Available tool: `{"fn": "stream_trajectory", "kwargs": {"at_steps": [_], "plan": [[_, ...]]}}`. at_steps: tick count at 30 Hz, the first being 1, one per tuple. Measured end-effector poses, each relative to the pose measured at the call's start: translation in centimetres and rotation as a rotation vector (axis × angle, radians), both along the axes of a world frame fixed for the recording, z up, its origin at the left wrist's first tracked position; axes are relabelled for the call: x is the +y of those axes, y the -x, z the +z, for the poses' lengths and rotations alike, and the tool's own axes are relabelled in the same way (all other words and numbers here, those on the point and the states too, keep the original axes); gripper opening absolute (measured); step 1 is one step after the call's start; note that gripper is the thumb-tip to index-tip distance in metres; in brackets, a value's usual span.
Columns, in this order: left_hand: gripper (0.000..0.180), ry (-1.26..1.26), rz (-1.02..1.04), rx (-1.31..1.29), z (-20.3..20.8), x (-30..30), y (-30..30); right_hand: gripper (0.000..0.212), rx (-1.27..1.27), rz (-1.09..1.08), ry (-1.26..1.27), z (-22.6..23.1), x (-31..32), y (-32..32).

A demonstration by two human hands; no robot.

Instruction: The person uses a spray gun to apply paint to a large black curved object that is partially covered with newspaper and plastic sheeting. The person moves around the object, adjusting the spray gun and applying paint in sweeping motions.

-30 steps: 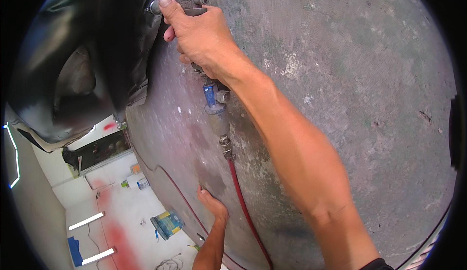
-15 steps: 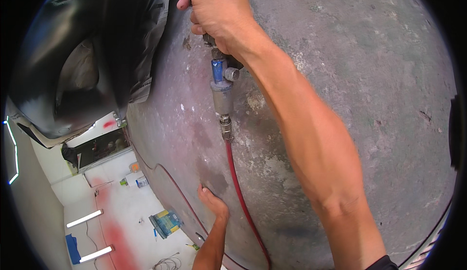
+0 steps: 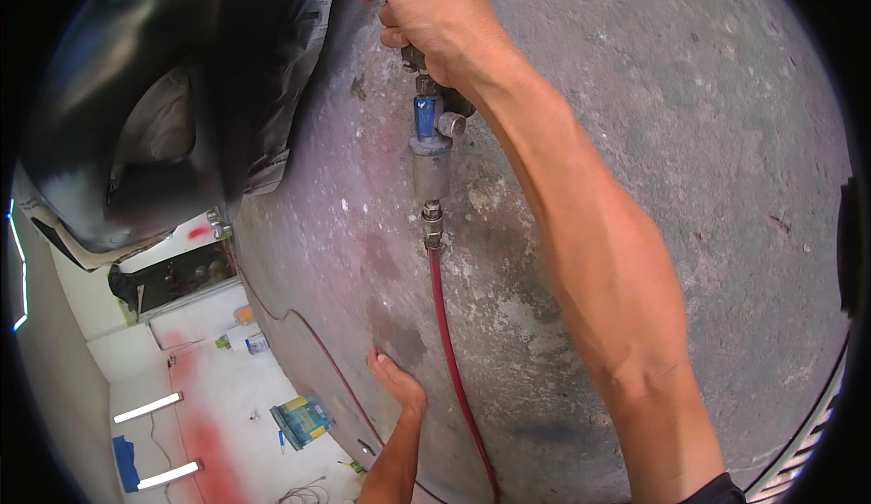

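My right hand (image 3: 440,9) is closed around the handle of a spray gun (image 3: 413,58) at the top of the head view; the gun's upper part is cut off by the edge. Below the handle hangs a blue and grey inline air filter (image 3: 432,164) with a small round gauge or knob. From its metal coupling a red air hose (image 3: 445,322) runs down. My left hand (image 3: 396,381), lower and nearer, looks open with nothing seen in it, fingers partly hidden. To the left of the gun stands a glossy black panel (image 3: 68,173) with an oval opening.
Masking paper (image 3: 277,159) edges the panel. The stained grey concrete floor (image 3: 635,96) fills the right side. A thinner stretch of hose (image 3: 318,345) curves across the floor. By the white wall (image 3: 263,454), sprayed red in places, are a blue and yellow box (image 3: 302,420) and lit tube lamps (image 3: 170,475).
My right hand, with the spray gun and filter, has shifted slightly up and right in view. The black panel also appears further right. My left hand has hardly moved.
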State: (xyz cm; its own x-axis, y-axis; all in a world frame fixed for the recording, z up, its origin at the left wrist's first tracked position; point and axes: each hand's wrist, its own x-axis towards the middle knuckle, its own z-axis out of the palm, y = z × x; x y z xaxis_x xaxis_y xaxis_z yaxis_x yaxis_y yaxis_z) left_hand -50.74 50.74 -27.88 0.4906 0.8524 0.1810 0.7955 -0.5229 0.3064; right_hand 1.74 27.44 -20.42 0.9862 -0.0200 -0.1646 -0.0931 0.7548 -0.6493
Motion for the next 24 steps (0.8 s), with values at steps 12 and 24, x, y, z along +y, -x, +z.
{"fn": "stream_trajectory", "kwargs": {"at_steps": [12,24], "plan": [[0.059,-0.018,-0.013,0.014,0.0,-0.1,0.1,0.054,-0.02,0.102,-0.08,-1.1,4.1,4.3],[0.058,-0.056,-0.022,0.025,0.0,0.0,0.0,0.055,0.02,0.355,-0.079,-1.0,8.7,11.5]]}}
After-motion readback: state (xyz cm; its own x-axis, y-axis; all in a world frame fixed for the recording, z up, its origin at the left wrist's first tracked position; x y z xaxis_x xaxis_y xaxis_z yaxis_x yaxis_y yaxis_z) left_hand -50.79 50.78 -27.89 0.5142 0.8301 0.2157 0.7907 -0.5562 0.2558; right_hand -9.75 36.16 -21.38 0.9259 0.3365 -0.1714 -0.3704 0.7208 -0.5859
